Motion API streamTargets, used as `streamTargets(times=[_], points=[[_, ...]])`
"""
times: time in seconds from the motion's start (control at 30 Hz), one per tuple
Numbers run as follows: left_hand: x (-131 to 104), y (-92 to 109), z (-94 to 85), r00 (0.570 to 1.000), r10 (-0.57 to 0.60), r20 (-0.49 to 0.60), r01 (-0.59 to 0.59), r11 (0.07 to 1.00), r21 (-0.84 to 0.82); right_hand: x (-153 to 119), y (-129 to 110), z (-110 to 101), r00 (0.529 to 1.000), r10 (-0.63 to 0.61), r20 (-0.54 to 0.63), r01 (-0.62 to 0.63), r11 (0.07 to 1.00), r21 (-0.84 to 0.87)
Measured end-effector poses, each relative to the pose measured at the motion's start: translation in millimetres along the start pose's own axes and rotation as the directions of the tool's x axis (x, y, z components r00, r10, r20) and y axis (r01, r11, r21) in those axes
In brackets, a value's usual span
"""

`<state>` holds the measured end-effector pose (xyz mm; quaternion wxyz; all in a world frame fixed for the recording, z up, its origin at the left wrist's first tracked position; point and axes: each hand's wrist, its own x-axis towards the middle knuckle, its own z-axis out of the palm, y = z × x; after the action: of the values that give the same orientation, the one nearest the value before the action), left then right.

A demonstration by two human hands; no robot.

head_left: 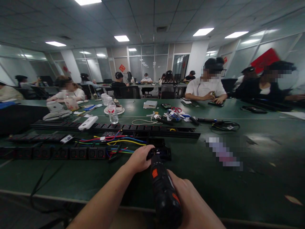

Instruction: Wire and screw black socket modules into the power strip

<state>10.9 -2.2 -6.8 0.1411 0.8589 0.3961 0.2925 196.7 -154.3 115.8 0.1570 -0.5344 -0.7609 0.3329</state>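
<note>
My right hand (188,197) is wrapped round a black cordless drill (164,187) with orange marks. Its tip points forward at a black housing piece (165,154) in front of me. The near end of that piece is in my left hand (140,159), whose fingertips are partly hidden behind it and the drill. Red, blue, yellow and green wires (124,142) run from the left toward the housing. To the left lies the nearest black power strip (71,153), with a row of sockets. Where the drill tip meets the housing is too small to make out.
Behind lie another strip (40,137) and a long one (128,127), with a white device (88,123) on it. A water bottle (112,111), red-handled scissors (176,109) and a coiled black cable (225,126) stand or lie farther back. A person (206,84) sits across the green table (214,190).
</note>
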Motion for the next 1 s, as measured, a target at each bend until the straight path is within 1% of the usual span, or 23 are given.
streamTargets(times=[0.1,0.27,0.47,0.67,0.73,0.87,1.0], points=[[0.1,-0.3,0.2,1.000,0.006,-0.002,-0.006,1.000,-0.004,-0.8,3.6,1.4,1.000,-0.008,-0.007,0.007,1.000,-0.023],[0.2,-1.2,0.4,1.000,0.008,-0.002,-0.008,1.000,-0.012,-1.9,9.6,3.8,0.995,-0.090,-0.045,0.089,0.996,-0.025],[0.2,-0.2,-0.4,1.000,0.003,-0.003,-0.003,1.000,-0.014,1.1,11.1,6.9,0.999,-0.036,-0.010,0.035,0.997,-0.074],[-0.6,0.5,-1.1,1.000,0.002,0.002,-0.002,1.000,-0.001,3.7,0.6,3.1,1.000,0.001,0.025,0.002,0.994,-0.109],[-0.8,1.1,-1.0,1.000,-0.002,0.005,0.002,1.000,-0.005,3.8,-0.5,2.3,1.000,0.007,0.017,-0.005,0.994,-0.110],[-1.1,1.5,-1.2,1.000,-0.004,0.005,0.004,1.000,-0.014,5.0,6.2,4.6,0.999,0.041,0.010,-0.039,0.992,-0.119],[-1.0,0.6,-1.5,1.000,-0.001,0.003,0.001,1.000,-0.014,8.4,14.3,8.1,0.997,0.067,0.026,-0.065,0.995,-0.080]])
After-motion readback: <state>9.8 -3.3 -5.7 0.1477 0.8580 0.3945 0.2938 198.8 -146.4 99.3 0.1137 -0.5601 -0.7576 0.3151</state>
